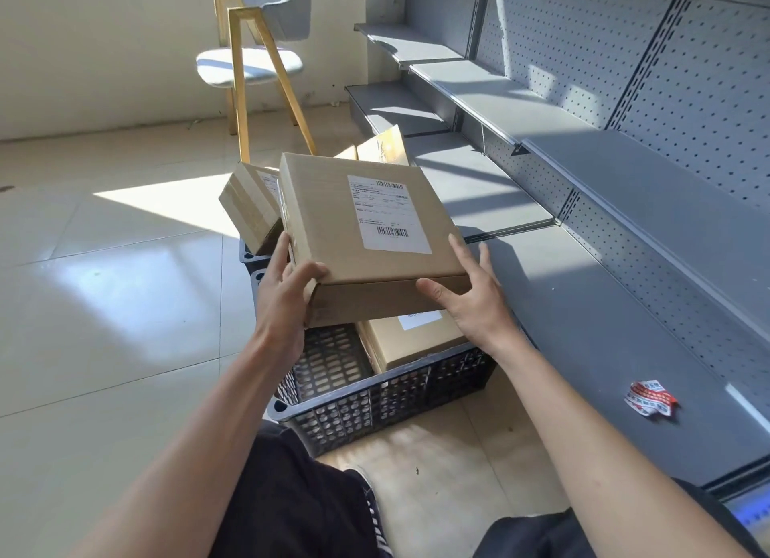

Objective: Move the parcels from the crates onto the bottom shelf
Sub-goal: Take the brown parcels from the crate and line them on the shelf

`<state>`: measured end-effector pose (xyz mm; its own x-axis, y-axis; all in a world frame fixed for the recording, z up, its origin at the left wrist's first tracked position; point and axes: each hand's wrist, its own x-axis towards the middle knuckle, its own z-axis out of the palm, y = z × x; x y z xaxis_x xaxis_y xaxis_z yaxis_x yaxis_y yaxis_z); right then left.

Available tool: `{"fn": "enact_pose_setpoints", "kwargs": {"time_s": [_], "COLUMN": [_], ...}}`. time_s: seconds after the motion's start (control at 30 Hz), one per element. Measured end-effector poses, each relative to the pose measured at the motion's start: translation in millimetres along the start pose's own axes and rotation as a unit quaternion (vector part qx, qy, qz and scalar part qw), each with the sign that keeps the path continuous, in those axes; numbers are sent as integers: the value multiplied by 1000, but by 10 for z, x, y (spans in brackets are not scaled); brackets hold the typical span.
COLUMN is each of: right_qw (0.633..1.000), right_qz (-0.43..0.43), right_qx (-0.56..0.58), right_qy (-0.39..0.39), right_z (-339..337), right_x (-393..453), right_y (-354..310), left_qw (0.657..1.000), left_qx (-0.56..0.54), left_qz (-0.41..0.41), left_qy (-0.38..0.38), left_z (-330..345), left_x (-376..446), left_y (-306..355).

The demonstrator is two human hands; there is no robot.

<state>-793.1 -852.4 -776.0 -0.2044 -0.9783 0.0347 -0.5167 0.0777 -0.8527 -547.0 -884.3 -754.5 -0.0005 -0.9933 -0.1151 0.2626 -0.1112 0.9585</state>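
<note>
A flat brown cardboard parcel with a white shipping label hangs tilted above the black plastic crate. My left hand grips its near left corner, thumb on top. My right hand holds its near right corner, thumb on the front edge. Another labelled parcel lies inside the crate under the held one. A third parcel leans in a second crate behind. The grey bottom shelf runs along the right of the crates.
A crumpled red and white paper scrap lies on the bottom shelf. A higher grey shelf and pegboard back panel stand above it. A wooden-legged chair stands on the tiled floor behind the crates. My knees are at the bottom edge.
</note>
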Motion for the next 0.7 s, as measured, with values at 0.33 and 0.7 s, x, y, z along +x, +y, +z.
{"fn": "enact_pose_setpoints", "kwargs": {"time_s": [0.33,0.7], "right_qw": [998,988], "right_qz": [-1,-73], "right_qx": [44,-3], "right_qy": [48,133], "right_z": [32,-62], "right_x": [13,-153], "right_y": [96,98], "left_qw": [995,938], "left_qx": [96,322], "left_qz": [21,113], "left_qy": [-6,-57], "left_z": [-51,22], "left_x": [19,-78], "left_y": [-41,-176]}}
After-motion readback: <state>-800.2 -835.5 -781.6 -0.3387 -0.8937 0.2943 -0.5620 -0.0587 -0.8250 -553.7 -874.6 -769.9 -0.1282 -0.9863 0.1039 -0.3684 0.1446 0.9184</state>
